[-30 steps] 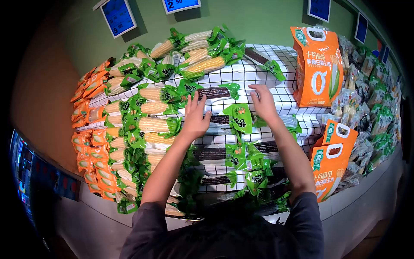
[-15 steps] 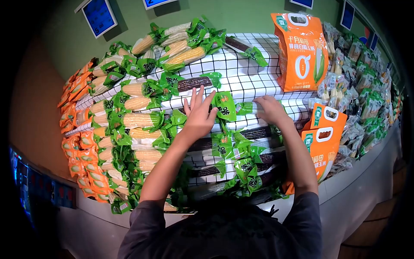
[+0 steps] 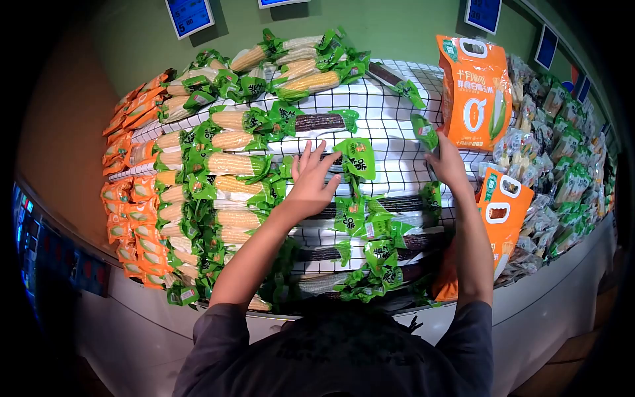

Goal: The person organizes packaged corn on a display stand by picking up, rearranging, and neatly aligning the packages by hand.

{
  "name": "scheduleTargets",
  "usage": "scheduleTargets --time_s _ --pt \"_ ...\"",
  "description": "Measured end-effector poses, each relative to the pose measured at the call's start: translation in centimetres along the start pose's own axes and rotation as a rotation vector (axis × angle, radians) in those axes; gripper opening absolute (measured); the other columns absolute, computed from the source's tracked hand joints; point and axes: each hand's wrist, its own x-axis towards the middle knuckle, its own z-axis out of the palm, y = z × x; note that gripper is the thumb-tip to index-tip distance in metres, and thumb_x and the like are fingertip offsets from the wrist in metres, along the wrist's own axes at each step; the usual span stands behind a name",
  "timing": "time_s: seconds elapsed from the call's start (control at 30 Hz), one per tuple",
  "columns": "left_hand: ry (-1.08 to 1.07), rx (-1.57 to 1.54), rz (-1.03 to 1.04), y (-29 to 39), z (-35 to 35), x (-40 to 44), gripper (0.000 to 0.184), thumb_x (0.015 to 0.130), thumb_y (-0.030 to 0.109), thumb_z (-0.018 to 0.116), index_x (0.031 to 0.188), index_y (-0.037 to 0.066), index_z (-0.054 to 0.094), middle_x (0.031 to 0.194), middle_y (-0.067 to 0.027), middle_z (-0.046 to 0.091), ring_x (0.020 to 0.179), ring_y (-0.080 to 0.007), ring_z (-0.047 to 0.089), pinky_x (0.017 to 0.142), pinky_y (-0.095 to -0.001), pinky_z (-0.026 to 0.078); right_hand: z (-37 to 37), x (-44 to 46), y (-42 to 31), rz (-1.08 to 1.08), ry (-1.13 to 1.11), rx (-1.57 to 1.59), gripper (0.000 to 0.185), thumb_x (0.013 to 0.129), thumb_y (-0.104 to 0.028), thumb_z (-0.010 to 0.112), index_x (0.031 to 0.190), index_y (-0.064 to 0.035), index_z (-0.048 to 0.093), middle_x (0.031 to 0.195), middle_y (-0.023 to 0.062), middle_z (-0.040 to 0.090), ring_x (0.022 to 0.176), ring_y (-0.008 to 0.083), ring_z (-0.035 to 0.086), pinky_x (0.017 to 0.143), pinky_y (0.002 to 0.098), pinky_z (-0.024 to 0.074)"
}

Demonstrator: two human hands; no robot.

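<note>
Green packet (image 3: 423,130), its near end pinched, I think, by the closer right hand (image 3: 451,164), slants towards 11 o'clock. The left hand (image 3: 312,185), fingers apart, lies at 8 o'clock.

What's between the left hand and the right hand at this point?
In the head view, the green end of a corn pack beside the left hand, then bare checked cloth toward the right hand.
</note>
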Motion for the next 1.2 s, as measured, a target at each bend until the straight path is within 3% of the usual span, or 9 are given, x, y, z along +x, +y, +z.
scheduleTargets --time_s 0.1,0.27,0.37,0.47,0.57,0.73,0.83,0.97,1.2 --pt "-0.003 -0.094 0.069 1.5 0.0 0.2 0.055 0.104 0.030 0.063 0.156 0.019 0.052 0.171 -0.0203 0.032 0.163 -0.0453 0.012 0.129 -0.0595 0.007 -3.4 -1.1 -3.4 -0.073 0.016 0.252 0.053 0.086 -0.004 0.079 0.134 -0.0014 0.057 0.122 0.0223 0.070 0.110 0.0404 0.068 0.092 0.0481 0.0536" --pt "-0.064 -0.358 0.215 5.1 -0.2 0.7 0.061 0.104 0.028 0.066 0.160 0.014 0.046 0.171 -0.0188 0.035 0.162 -0.0419 0.019 0.130 -0.0532 0.018 -6.3 -2.7 -7.1 -0.021 -0.261 0.732 0.050 0.092 -0.011 0.083 0.135 0.0005 0.058 0.111 0.0025 0.066 0.098 0.0092 0.058 0.082 0.0292 0.0515" --pt "-0.096 -0.480 0.286 7.4 -0.9 0.2 0.068 0.105 0.022 0.068 0.164 0.007 0.037 0.169 -0.0198 0.038 0.159 -0.0365 0.031 0.129 -0.0468 0.026 -7.7 -3.9 -9.6 -0.080 -0.486 0.998 0.060 0.092 -0.006 0.083 0.144 0.0025 0.054 0.128 0.0052 0.067 0.117 0.0116 0.060 0.099 0.0298 0.0522" --pt "-0.346 -1.101 0.030 9.0 -0.8 -1.2 0.077 0.104 0.008 0.069 0.166 0.003 0.024 0.154 -0.0170 0.052 0.136 -0.0237 0.057 0.115 -0.0405 0.045 -6.4 -4.4 -10.2 -0.217 -0.498 1.259 0.074 0.090 -0.008 0.084 0.153 0.0035 0.047 0.132 0.0121 0.068 0.125 0.0207 0.063 0.110 0.0388 0.0498" --pt "-0.260 -1.294 0.030 9.5 -0.3 -2.7 0.077 0.103 0.004 0.069 0.165 0.003 0.024 0.147 -0.0146 0.057 0.127 -0.0187 0.061 0.107 -0.0364 0.050 -6.1 -4.8 -10.9 -0.171 -0.540 1.297 0.079 0.092 -0.009 0.083 0.157 0.0053 0.041 0.140 0.0156 0.065 0.130 0.0234 0.062 0.114 0.0407 0.0466" --pt "-0.034 -1.389 -0.067 10.2 1.8 -3.5 0.076 0.102 0.002 0.069 0.164 0.005 0.025 0.136 -0.0109 0.064 0.107 -0.0122 0.065 0.091 -0.0301 0.055 -4.5 -6.1 -13.6 -0.152 -0.465 1.134 0.072 0.105 -0.013 0.069 0.166 -0.0041 0.033 0.144 0.0111 0.060 0.122 0.0150 0.059 0.104 0.0327 0.0500" --pt "-0.007 -1.433 -0.231 10.2 2.0 -3.4 0.077 0.103 0.006 0.070 0.165 0.008 0.025 0.130 -0.0069 0.066 0.105 -0.0082 0.065 0.077 -0.0251 0.053 -5.3 -8.0 -15.5 -0.244 -0.358 0.570 0.075 0.098 -0.012 0.075 0.164 -0.0091 0.039 0.135 0.0137 0.058 0.116 0.0218 0.062 0.098 0.0331 0.0525" --pt "0.010 -1.515 -0.511 10.2 2.0 -2.2 0.074 0.102 0.015 0.075 0.160 0.006 0.030 0.130 -0.0087 0.062 0.109 -0.0115 0.064 0.080 -0.0296 0.056 -5.4 -8.9 -15.2 -0.314 -0.343 0.283 0.069 0.088 -0.014 0.083 0.151 -0.0072 0.056 0.134 0.0170 0.059 0.116 0.0352 0.066 0.097 0.0434 0.0552" --pt "0.072 -1.541 -0.411 11.6 5.3 1.6 0.040 0.105 0.015 0.069 0.130 0.003 0.040 0.123 -0.0105 0.062 0.108 -0.0159 0.064 0.081 -0.0305 0.055 -2.9 -8.5 -13.3 -0.433 0.036 -0.046 0.072 0.081 -0.014 0.085 0.147 -0.0079 0.059 0.121 0.0142 0.067 0.099 0.0363 0.071 0.083 0.0453 0.0581"
